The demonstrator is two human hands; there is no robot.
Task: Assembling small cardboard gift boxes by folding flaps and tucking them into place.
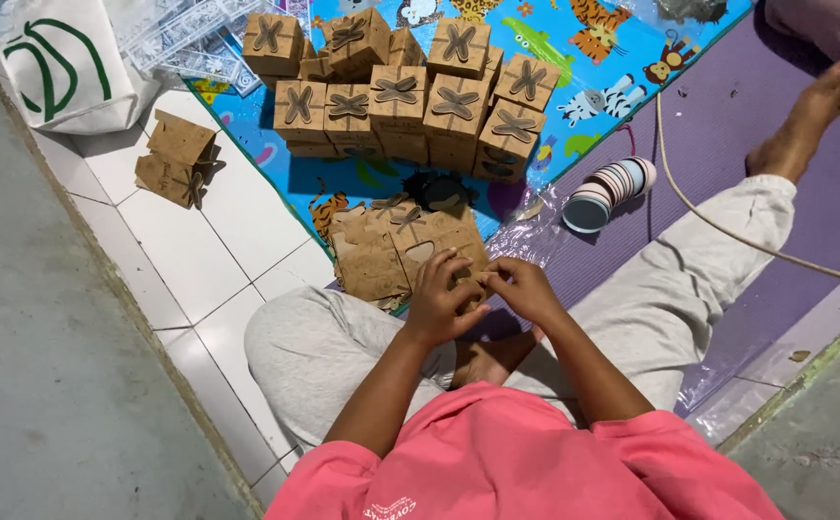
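From my head camera, my left hand and right hand meet just above my lap, fingertips pinching a brown cardboard piece between them. It looks light, thin and stiff enough to crease, so I judge the edges and flaps the best hold. It is plain brown, mostly hidden by my fingers. Flat brown box blanks lie just ahead; finished boxes are stacked beyond on the colourful mat.

Matt brown kraft-card boxes; flat brown card blanks, dull and slightly fibrous. Glossy printed foam play mat. Smooth glazed white floor tiles. Crinkled clear plastic film. Soft grey cloth trousers.
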